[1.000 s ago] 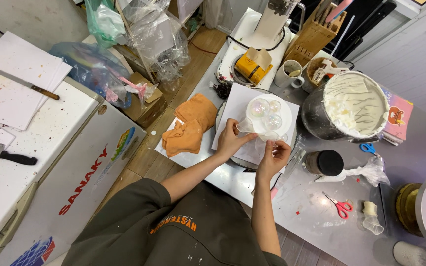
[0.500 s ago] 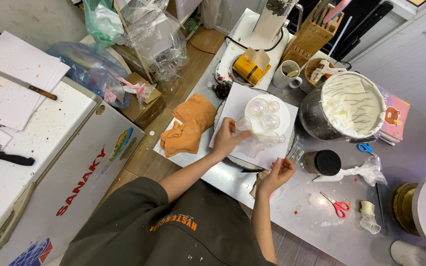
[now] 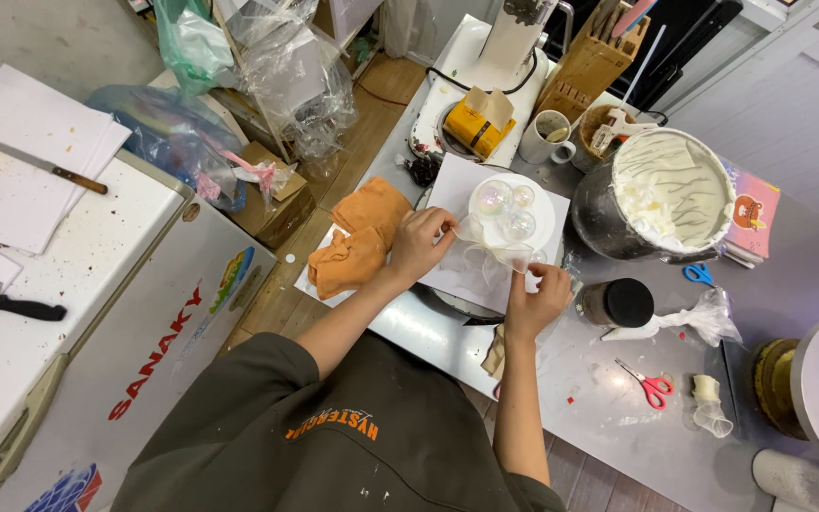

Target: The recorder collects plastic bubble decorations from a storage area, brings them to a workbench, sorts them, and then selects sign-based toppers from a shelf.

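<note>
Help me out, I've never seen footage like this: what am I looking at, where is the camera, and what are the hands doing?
The camera sits on a person's head and looks straight down, so you see their own arms from above. No machine is involved. The left hand and right hand both pinch a sheer white ribbon at the edge of a small white cake topped with clear bubble balls. The cake stands on white paper on a grey steel table. Around it lie an orange cloth, a big pot of cream, a dark jar, a piping bag, red scissors, blue scissors and a mug. On the left, knives lie on paper atop a white chest.
</note>
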